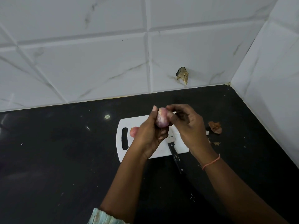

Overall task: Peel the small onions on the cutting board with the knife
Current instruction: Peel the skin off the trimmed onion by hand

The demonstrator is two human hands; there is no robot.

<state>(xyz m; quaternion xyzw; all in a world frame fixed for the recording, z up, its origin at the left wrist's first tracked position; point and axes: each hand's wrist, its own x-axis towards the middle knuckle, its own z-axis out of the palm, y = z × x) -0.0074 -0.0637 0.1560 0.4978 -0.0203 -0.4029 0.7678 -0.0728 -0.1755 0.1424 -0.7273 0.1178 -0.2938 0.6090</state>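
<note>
Head view looks down on a glossy black surface (pixel 64 151) set into a corner of white marbled wall tiles (pixel 90 62). Above a white plastic cutting board (pixel 127 122), rectangular with rounded corners and a slot handle at its left end, the left hand (pixel 148 135) curls its fingers around a small, smooth, pale purple onion (pixel 162 118), holding it in the air. The right hand (pixel 188 125) pinches the onion's upper right side with thumb and fingertips. A second small onion (pixel 133 130), reddish and round, lies on the board just beside the left hand. The knife (pixel 174 152) lies untouched, its blade on the board and its black riveted handle reaching past the near edge onto the surface. Dry, papery brown peels (pixel 215 127) lie on the surface right of the board. A thin orange thread (pixel 212 161) circles the right wrist.
</note>
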